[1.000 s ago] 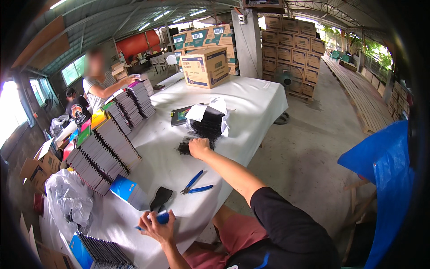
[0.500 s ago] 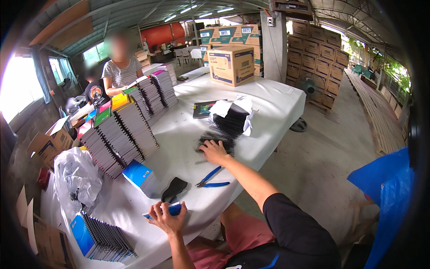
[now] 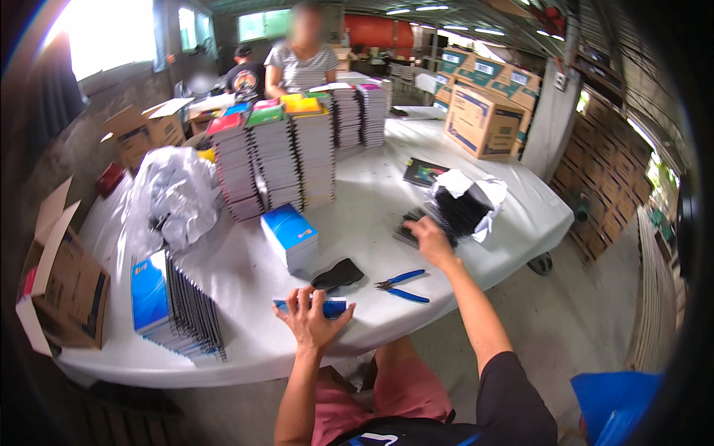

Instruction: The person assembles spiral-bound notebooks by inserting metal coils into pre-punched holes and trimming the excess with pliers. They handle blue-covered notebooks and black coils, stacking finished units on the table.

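Observation:
My left hand (image 3: 312, 321) grips a blue-covered notebook (image 3: 336, 308) at the near table edge, fingers over its top and thumb at its right end. Farther right, my right hand (image 3: 434, 244) is at a loose pile of black spiral binding coils (image 3: 402, 232), its fingers drawn together; whatever is between them is too small to make out. Beyond it, more black coils (image 3: 455, 211) lie in crumpled white paper (image 3: 491, 195). Blue-handled cutting pliers (image 3: 405, 285) lie with jaws apart between my hands. A black flat piece (image 3: 338, 275) rests just beyond the held notebook.
A stack of blue notebooks (image 3: 290, 236) stands ahead, before tall stacks of spiral-bound notebooks (image 3: 277, 160). Coil-bound blue notebooks (image 3: 172, 312) and a plastic bag (image 3: 172, 197) are at the left. A carton (image 3: 483, 123) sits at the far right. A person (image 3: 301, 67) stands across the table.
The view has swung left. My right hand was spread over the coils and now has its fingers drawn together beside them. My left hand keeps its grip on the notebook.

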